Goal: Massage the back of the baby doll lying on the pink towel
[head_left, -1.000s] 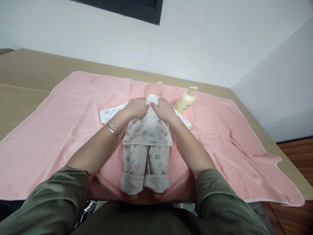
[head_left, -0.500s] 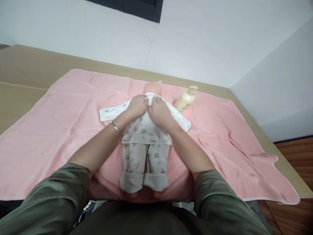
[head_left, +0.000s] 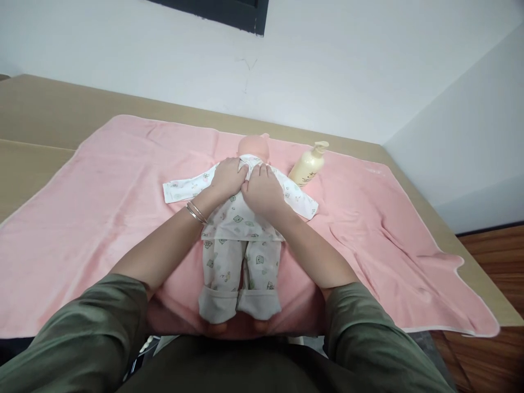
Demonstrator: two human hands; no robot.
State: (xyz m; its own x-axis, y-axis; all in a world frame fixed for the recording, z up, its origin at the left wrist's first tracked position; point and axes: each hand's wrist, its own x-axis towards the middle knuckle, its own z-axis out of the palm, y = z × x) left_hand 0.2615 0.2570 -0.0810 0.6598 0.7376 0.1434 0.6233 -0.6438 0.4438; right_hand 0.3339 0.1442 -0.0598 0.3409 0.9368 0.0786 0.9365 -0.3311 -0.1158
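Observation:
A baby doll (head_left: 253,146) in a white printed top (head_left: 241,221) and matching trousers (head_left: 223,265) lies stretched out, its bare head away from me and its sleeves spread sideways. No facial features show on the head. My left hand (head_left: 229,176) rests flat on the upper left of the top, just below the neck. Beside it, my right hand (head_left: 263,188) lies on the upper right part, thumb close to the left thumb. Both hands press on the cloth with fingers extended and grip nothing. The turned-up trouser cuffs (head_left: 258,304) point toward me.
A pink blanket (head_left: 94,218) spreads under the doll across the wooden table (head_left: 135,106). A cream pump bottle (head_left: 308,166) stands to the right of the doll's head. Behind the table rises a white wall (head_left: 327,71).
My right hand has slid slightly down and toward the left on the doll's top. My left hand stays nearly in place; the whole view has shifted a little.

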